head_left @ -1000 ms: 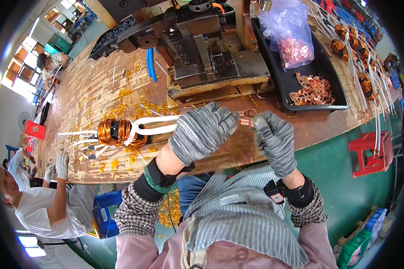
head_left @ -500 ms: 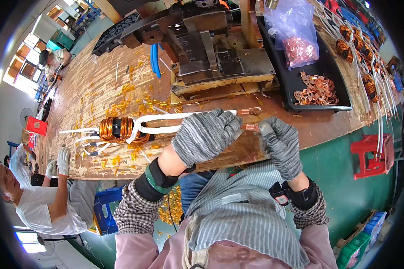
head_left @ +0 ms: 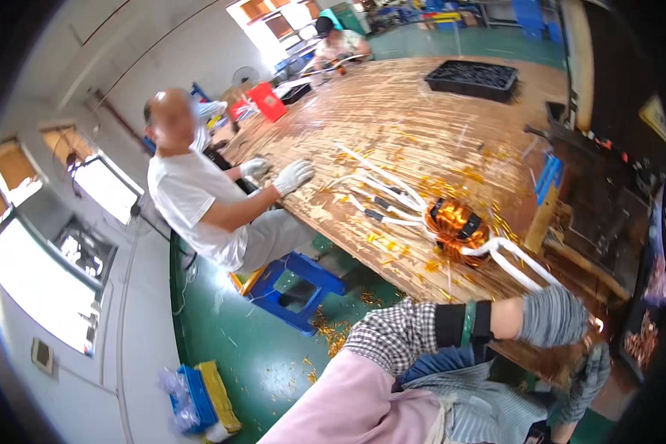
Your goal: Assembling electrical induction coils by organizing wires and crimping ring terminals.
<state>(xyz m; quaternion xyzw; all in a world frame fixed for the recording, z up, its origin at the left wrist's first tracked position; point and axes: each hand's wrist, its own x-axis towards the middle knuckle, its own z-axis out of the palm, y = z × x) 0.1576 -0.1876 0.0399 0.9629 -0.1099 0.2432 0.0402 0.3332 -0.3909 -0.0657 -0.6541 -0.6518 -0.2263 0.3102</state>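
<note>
A copper-wound ring coil (head_left: 451, 220) with black patches lies on the worn wooden table, near its front edge. Two thick white sleeved leads (head_left: 516, 265) run from the coil to my left hand (head_left: 555, 317), which wears a grey knitted glove and is closed round them. Thinner white leads (head_left: 381, 185) spread from the coil's other side. My right hand (head_left: 588, 376), gloved alike, is close to the left hand at the lower right. Blur and the picture's dark rim hide its fingers. The lead ends between my hands are too smeared to make out.
A person in white gloves (head_left: 207, 203) sits at the table's left side on a blue stool (head_left: 296, 290); another works at the far end. A black tray (head_left: 472, 78) stands at the back. A dark machine (head_left: 596, 229) and copper pieces (head_left: 640, 344) are at the right.
My view has swung left, so the coil and both hands now appear farther right. The left hand still holds the white leads. The seated person now faces this way.
</note>
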